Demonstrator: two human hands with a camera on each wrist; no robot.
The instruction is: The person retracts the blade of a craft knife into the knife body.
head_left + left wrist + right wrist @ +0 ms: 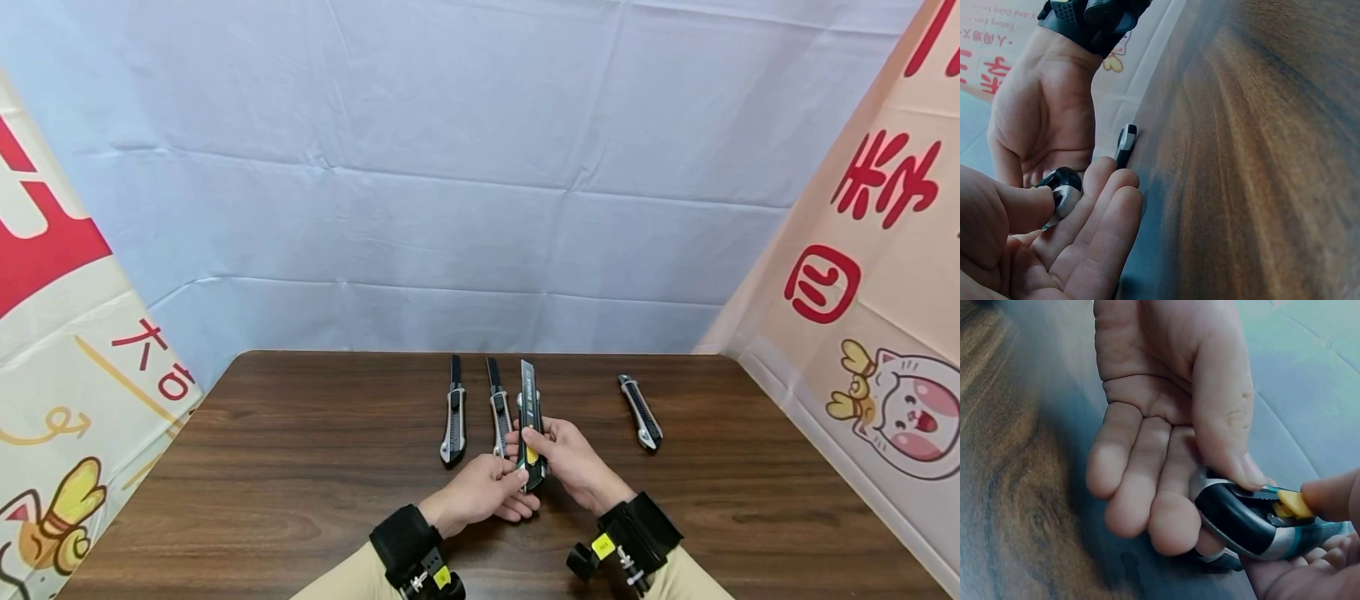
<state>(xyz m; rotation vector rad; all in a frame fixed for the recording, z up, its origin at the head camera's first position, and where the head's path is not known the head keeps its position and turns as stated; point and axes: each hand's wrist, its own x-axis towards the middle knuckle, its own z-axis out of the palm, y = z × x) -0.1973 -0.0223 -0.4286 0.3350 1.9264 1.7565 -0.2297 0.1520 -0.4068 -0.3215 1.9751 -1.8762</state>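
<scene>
Both hands hold one black and grey utility knife (531, 408) upright in the head view, its blade end pointing away from the person. My left hand (483, 492) pinches the butt end between thumb and fingers, the other fingers stretched out beneath. Higher up the handle, my right hand (573, 458) grips the knife, its thumb against the yellow slider (1294, 504) in the right wrist view. Left of the held knife lie two similar knives on the table, the far left knife (453, 421) and a nearer knife (500, 412), whose lower end the hands partly hide.
Off to the right on the brown wooden table (300, 467) lies another utility knife (641, 414), slanted. Behind the table hangs a pale blue cloth (450, 208). Printed cloths stand at the left and right sides. Each wrist wears a black band (641, 533) with a camera.
</scene>
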